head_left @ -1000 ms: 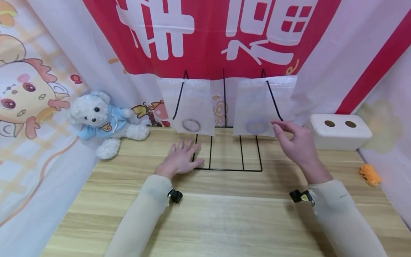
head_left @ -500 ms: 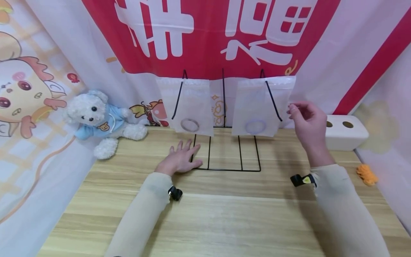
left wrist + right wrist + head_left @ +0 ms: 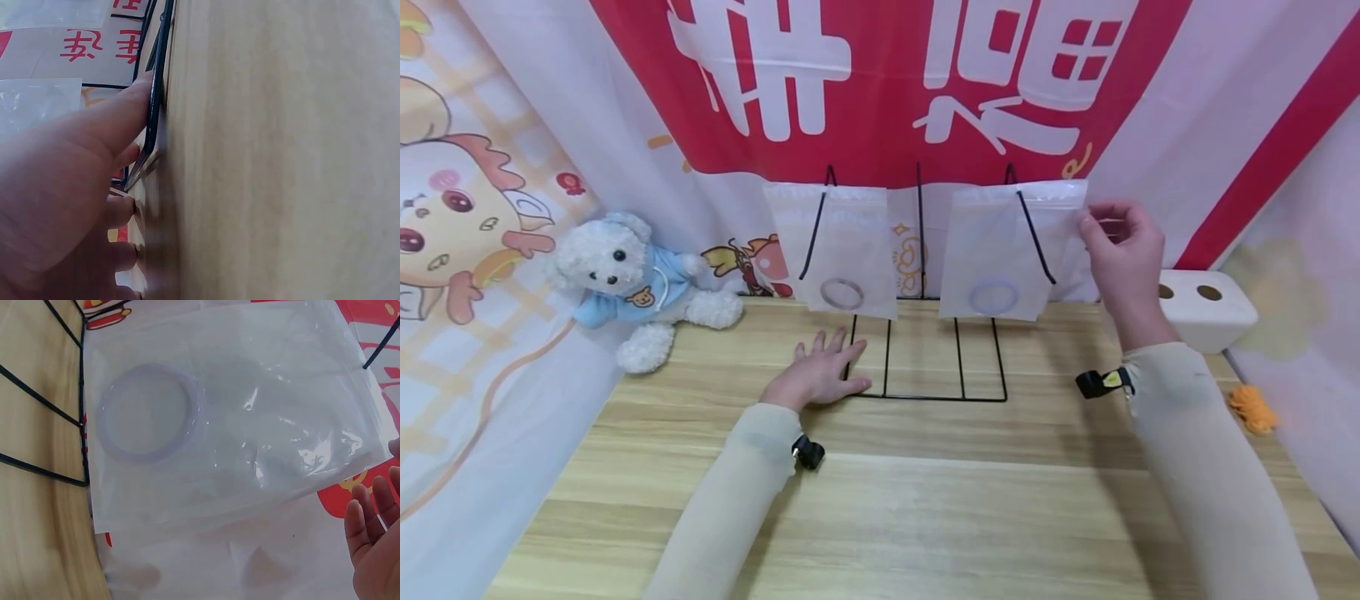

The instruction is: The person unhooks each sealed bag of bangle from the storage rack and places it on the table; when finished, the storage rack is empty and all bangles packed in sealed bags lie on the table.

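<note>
A printed cloth (image 3: 880, 83) backs a wooden table (image 3: 925, 517); head view, the right-side bag (image 3: 992, 250) hangs long axis upright on a wire rack (image 3: 921, 250), just left of the nearer right hand (image 3: 1123, 267), grip unclear; left wrist view, left hand (image 3: 62, 187) unclenched at the rack's base; right wrist view, the bag's lilac ring (image 3: 105, 425)

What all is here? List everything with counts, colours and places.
Table: 1, light wood, front
Rack: 1, black, table's far side
Left bag and right bag: 2, whitish, hung on rack
Left ring: 1, greyish, in left bag
Right ring: 1, pale lilac, in right bag
Plush toy: 1, white, blue top, back left
Box: 1, white, back right
Small item: 1, orange, right edge
Printed cloth: count unclear, multicoloured, around
Wrist cameras: 2, black, at wrists
Sleeves: 2, beige, front
Left grip: 1, bare hand, at rack's base
Right grip: 1, bare hand, beside right bag, contact unclear
</note>
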Demonstrator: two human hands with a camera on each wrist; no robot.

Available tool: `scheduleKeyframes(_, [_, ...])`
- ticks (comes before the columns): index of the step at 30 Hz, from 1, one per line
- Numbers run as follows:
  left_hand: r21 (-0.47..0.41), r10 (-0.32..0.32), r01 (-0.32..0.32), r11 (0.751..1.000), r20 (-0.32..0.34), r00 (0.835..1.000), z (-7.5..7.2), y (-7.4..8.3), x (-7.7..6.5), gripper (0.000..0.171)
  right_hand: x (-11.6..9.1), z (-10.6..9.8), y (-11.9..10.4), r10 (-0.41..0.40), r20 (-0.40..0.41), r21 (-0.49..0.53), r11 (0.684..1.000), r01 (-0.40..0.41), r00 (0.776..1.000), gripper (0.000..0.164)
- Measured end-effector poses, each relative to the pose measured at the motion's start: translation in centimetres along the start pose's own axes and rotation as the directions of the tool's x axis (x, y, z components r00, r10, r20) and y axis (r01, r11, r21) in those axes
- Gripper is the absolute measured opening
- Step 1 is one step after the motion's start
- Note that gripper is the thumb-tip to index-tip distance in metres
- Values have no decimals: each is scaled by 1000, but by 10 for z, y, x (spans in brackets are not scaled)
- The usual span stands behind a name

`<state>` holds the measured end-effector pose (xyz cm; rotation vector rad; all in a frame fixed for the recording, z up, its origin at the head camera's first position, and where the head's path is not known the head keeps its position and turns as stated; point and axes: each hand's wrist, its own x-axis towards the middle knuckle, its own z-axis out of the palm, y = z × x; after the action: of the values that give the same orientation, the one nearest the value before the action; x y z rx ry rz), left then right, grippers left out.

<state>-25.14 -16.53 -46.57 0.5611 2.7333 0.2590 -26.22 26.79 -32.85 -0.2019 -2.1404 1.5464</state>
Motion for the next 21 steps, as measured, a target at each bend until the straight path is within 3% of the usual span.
scheduleKeyframes(21, [-38, 5, -5, 999, 1, 1000, 2, -2, 1, 84, 10, 4, -4, 99, 40, 130, 986, -103, 994, 38])
